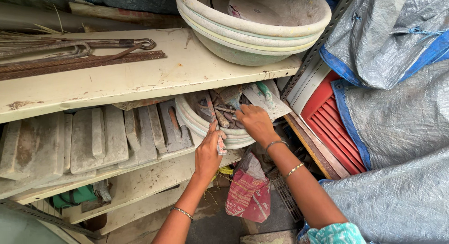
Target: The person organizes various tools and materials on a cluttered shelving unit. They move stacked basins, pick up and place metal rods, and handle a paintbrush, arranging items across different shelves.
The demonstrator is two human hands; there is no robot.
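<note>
1. Far left, on the top shelf (140, 75), a bundle of rusty steel rods (70, 57) lies flat, one ending in a closed hook. They look stiff and heavy.
2. Below them, on the middle shelf (154, 164), grey concrete blocks (98, 141) lean against each other in a row; dense, rough, not things to lift with fingertips.
3. The left hand (209, 152) rests at the near rim of the lower bowl (196, 124). Its fingers are curled narrow around a small pale-and-red piece, which I cannot identify, with the index finger pointing up along the rim.
4. That bowl sits on the middle shelf, under the top one, and is a stack of dusty, cement-crusted pans. It is filled with rusty metal tools (220, 108), a tangle of what look like hooks and trowel-like blades.
5. The right hand (255, 122) reaches into the bowl, fingers bent down onto the tools; whether it grips one I cannot tell. The tools should be rigid, heavy and gritty, with sharp or snagging edges, so a handle or shank is the safer hold.
6. Under the hands hangs a red bag (250, 192), soft and limp.
7. Top centre, a bigger bowl stack (252, 33) stands on the top shelf.
8. Right, grey tarpaulin (397, 113) drapes over red slatted panels (334, 127).
</note>
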